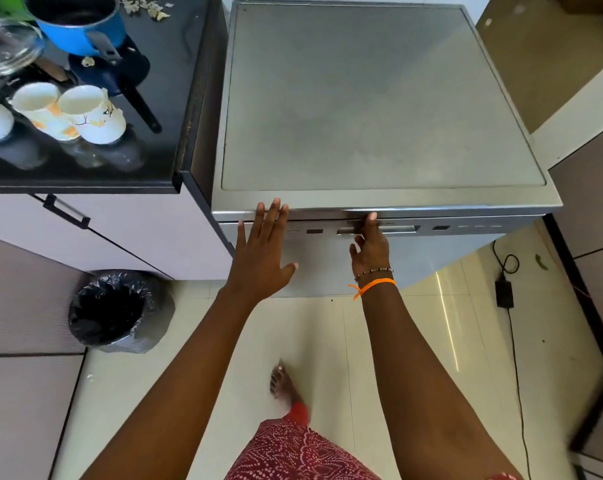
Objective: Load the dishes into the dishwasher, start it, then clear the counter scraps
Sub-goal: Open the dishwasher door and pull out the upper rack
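- Standing before the closed stainless-steel dishwasher (379, 109), I have both arms stretched forward and down to its front edge; the door is still shut and nothing is loaded yet.
- My worry: if I pull the recessed metal door handle (397, 231) too sharply, the door could drop open hard toward my bare foot (283, 381), which stands just in front of it.
- A weak hold could also slip, since only my fingertips seem hooked in.
- My right hand (371, 249) has its fingers curled into the handle recess, gripping it, wrist bent slightly down.
- My left hand (263, 247) is flat and open, fingers straight, their tips touching the top lip of the dishwasher to the left of the handle, holding nothing.
- The dishes wait on the black glossy counter (85, 168) to my left: 2 white flower-printed mugs (68, 112), a blue enamel saucepan (78, 26) and a clear glass bowl (6, 46).
- Pale vegetable scraps (144, 6) lie at the counter's far edge.
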A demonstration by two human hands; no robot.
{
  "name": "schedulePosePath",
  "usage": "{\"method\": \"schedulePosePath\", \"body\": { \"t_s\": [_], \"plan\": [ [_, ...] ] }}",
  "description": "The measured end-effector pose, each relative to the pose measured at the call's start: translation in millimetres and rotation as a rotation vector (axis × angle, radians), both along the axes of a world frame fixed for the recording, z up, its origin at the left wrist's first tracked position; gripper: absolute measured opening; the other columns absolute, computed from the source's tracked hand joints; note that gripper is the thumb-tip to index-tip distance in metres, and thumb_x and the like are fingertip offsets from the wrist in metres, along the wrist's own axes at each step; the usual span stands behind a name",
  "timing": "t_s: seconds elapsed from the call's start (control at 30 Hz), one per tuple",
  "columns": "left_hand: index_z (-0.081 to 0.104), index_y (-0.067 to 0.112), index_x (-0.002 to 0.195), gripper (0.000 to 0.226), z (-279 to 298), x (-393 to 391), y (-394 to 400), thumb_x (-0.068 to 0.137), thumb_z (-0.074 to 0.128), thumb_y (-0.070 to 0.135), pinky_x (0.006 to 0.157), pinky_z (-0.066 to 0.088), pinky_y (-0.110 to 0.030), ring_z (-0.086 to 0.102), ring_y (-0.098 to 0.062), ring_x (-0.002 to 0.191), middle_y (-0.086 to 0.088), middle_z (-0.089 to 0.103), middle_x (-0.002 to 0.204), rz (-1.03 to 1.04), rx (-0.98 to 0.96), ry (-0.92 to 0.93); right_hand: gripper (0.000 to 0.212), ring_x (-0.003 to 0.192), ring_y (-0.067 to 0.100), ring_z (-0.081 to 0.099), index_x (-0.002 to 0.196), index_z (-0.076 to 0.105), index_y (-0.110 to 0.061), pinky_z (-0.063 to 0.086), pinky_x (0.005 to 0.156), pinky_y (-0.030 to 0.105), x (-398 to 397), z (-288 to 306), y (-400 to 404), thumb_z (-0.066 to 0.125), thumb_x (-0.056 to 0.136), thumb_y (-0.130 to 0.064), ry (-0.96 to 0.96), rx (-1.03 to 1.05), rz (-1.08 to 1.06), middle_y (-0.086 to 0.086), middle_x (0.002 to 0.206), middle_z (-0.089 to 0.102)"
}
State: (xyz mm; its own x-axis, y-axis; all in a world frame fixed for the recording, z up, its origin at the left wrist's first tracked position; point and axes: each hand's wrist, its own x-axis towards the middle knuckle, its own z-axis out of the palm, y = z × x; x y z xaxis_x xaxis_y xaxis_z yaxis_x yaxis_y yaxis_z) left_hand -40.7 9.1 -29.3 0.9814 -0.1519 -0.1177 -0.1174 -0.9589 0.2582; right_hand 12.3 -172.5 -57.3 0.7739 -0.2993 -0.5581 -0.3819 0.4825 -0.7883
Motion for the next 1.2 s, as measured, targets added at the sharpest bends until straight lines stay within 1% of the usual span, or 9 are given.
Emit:
{"method": "schedulePosePath", "body": {
  "t_s": [0.17, 0.27, 0.33, 0.47, 0.6, 0.7, 0.83, 1.0, 1.2],
  "plan": [
    [-0.014, 0.019, 0.147, 0.095, 8.2, 2.3, 1.4, 0.087, 0.054, 0.048, 0.114, -0.010, -0.044, -0.021, -0.022, 0.143, 0.000, -0.021, 0.156, -0.004, -0.001, 0.060, 0.052, 0.053, 0.017, 0.030, 0.063, 0.044, -0.017, 0.032, 0.054, 0.031, -11.8, 4.6, 8.6, 0.069, 0.068, -0.063, 0.216, -0.137, -0.158, -0.001, 0.059, 0.036],
    [-0.003, 0.017, 0.150, 0.087, 12.3, 2.0, -3.5, 0.089, 0.054, 0.040, 0.116, -0.003, -0.046, -0.013, -0.023, 0.145, -0.001, -0.012, 0.158, 0.027, -0.015, 0.034, 0.060, 0.053, 0.014, 0.038, 0.080, 0.049, -0.016, 0.040, 0.061, 0.030, -53.0, -0.4, 5.1, 0.071, 0.060, -0.068, 0.357, 0.006, -0.234, -0.001, 0.068, 0.043],
    [0.016, 0.016, 0.149, 0.072, 11.5, -9.3, -13.5, 0.090, 0.054, 0.032, 0.118, 0.009, -0.047, 0.004, -0.025, 0.146, -0.002, 0.004, 0.159, 0.102, -0.077, -0.074, 0.069, 0.056, 0.013, 0.039, 0.097, 0.046, -0.014, 0.040, 0.057, 0.029, -88.7, -5.0, -5.9, 0.069, 0.062, -0.068, 0.401, -0.096, -0.127, 0.000, 0.072, 0.043],
    [0.029, 0.016, 0.145, 0.051, -20.2, -72.7, -43.2, 0.096, 0.039, 0.029, 0.116, 0.014, -0.044, 0.016, -0.023, 0.142, -0.004, 0.021, 0.154, 0.047, -0.062, 0.024, 0.083, 0.095, 0.026, 0.048, 0.112, 0.036, -0.002, 0.044, 0.092, 0.037, -148.8, -16.1, -35.9, 0.088, 0.055, -0.033, 0.347, -0.485, -0.237, 0.013, 0.112, 0.044],
    [0.023, 0.019, 0.146, 0.054, -51.5, -136.4, -60.6, 0.097, 0.038, 0.034, 0.116, 0.012, -0.041, 0.018, -0.021, 0.142, 0.000, 0.027, 0.152, 0.038, -0.069, 0.153, 0.059, 0.111, 0.037, 0.045, 0.115, 0.049, -0.005, 0.036, 0.092, 0.041, -189.4, -24.5, -52.2, 0.077, 0.065, -0.019, 0.076, -1.242, 0.166, 0.018, 0.119, 0.047],
    [0.027, 0.020, 0.145, 0.058, -57.1, -165.4, -63.2, 0.093, 0.049, 0.032, 0.116, 0.020, -0.038, 0.026, -0.022, 0.139, -0.002, 0.032, 0.150, 0.042, -0.098, 0.247, 0.054, 0.126, 0.030, 0.042, 0.127, 0.051, -0.010, 0.030, 0.106, 0.042, -216.6, -40.9, -58.7, 0.058, 0.073, -0.011, -0.171, -1.527, 0.685, 0.011, 0.132, 0.049],
    [0.033, 0.020, 0.143, 0.059, -73.1, -207.6, -70.4, 0.090, 0.056, 0.032, 0.108, 0.031, -0.036, 0.032, -0.024, 0.137, -0.002, 0.034, 0.149, 0.091, -0.142, 0.347, 0.047, 0.111, 0.026, 0.055, 0.115, 0.061, -0.013, 0.038, 0.102, 0.042, -252.2, -64.0, -70.2, 0.040, 0.074, -0.023, -0.254, -1.603, 0.941, 0.005, 0.114, 0.062],
    [0.042, 0.019, 0.134, 0.049, -117.6, -268.4, -84.4, 0.087, 0.058, 0.020, 0.094, 0.045, -0.037, 0.041, -0.023, 0.127, 0.000, 0.044, 0.137, 0.118, -0.098, 0.420, 0.032, 0.074, 0.033, 0.060, 0.084, 0.069, -0.012, 0.049, 0.068, 0.038, -307.3, -108.3, -86.2, 0.066, 0.056, 0.003, -0.268, -1.536, 0.877, 0.006, 0.082, 0.065],
    [0.054, 0.014, 0.126, 0.037, -200.5, -318.9, -89.9, 0.089, 0.055, 0.016, 0.099, 0.041, -0.039, 0.046, -0.028, 0.121, -0.007, 0.048, 0.132, 0.084, -0.116, 0.703, 0.020, 0.075, 0.035, 0.062, 0.071, 0.069, -0.007, 0.047, 0.056, 0.035, -367.2, -192.1, -97.8, 0.066, 0.059, 0.008, -0.102, -1.358, 1.048, 0.012, 0.077, 0.065]
  ]
}}
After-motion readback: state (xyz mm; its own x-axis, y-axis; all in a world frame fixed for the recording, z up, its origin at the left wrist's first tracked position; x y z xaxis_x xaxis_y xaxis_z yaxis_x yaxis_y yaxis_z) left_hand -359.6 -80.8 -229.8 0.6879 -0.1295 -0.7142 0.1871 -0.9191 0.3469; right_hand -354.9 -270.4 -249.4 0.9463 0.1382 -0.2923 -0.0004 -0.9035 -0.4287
